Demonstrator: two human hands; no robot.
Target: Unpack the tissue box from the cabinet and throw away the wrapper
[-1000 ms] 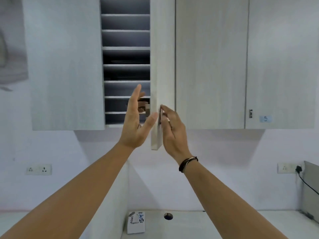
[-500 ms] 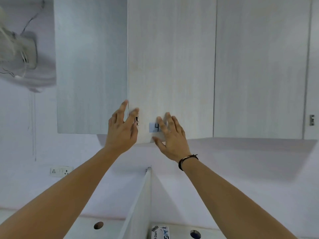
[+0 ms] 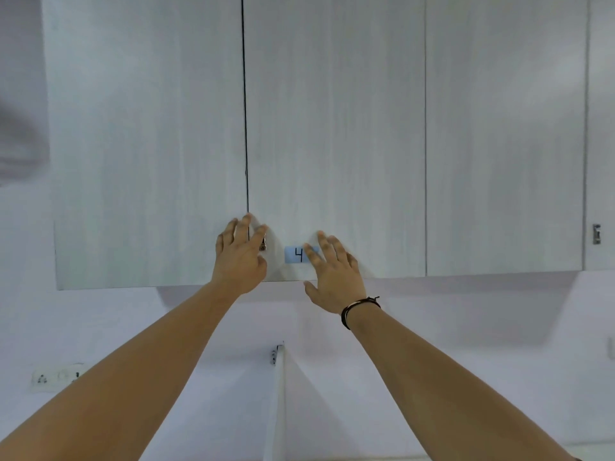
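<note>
- Head view: a row of pale wood-grain wall cabinet [image 3: 332, 111] doors is seen filling the upper two thirds of the frame, all of them shut
- A narrow dark seam [image 3: 245, 111] is seen running down between the left door and the middle door, ending behind the left hand
- The left hand [image 3: 240, 257] is raised at centre frame, fingers spread and laid flat over the bottom of that seam; nothing is grasped in it
- A small metal latch [image 3: 263, 243] is partly covered by the left forefinger, at the lower left corner of the middle door
- The right hand [image 3: 334, 276] is pressed open against the lower part of the middle door, just right of centre, thumb hanging below the door's bottom edge; nothing is held
- A light blue label marked "4" [image 3: 296, 255] is seen between the two hands, its right end overlapped by the right fingertips
- A dark cord bracelet [image 3: 357, 307] is worn on the right wrist
- A second latch [image 3: 596, 233] is seen at the far right edge of the frame
- A wall socket [image 3: 55, 377] is blurred at the lower left, partly behind the left forearm
- A white vertical partition edge [image 3: 278, 394] is seen at the lower centre, between the forearms
- The tissue box is not visible anywhere in the frame; its place cannot be told
</note>
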